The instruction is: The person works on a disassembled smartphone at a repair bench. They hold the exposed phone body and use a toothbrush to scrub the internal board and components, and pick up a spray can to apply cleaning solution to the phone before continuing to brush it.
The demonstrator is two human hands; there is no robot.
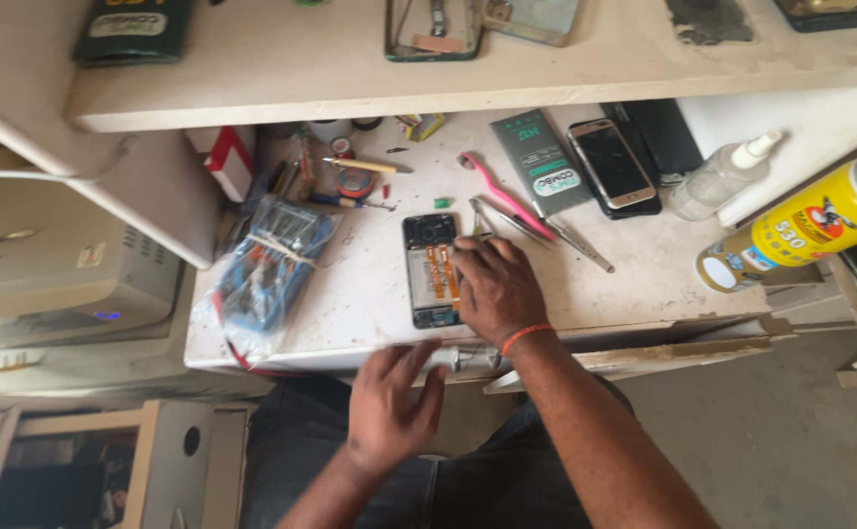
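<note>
Near the front edge of the surface (370,304) an opened phone (431,271) is laid flat, back cover off, its long side running away from the edge. The right hand (495,287) is rested on the phone's right side, palm down; fingers (468,247) are curled close together over its upper right part. Whether anything is pinched between them cannot be told. An orange band is worn on that wrist.

The left hand (389,404) is held off the surface, below the front edge and above the lap, blurred; fingers are spread wide and nothing is held.

Open room is noted left of the phone, between it and a bagged tool kit (272,264) that overhangs the left front corner. Bare surface is also seen right of the right hand, up to the chipped front edge.

Just beyond the hand, tweezers (546,233) and a pink tool (507,196) are laid slantwise, close to the fingers. Farther back a dark box (541,162), a second phone (613,163), a clear bottle (720,176) and a tape roll (354,182) are placed. A yellow tube (809,225) is laid at the right end. Headroom at the back is limited by a shelf (448,83) overhead.
</note>
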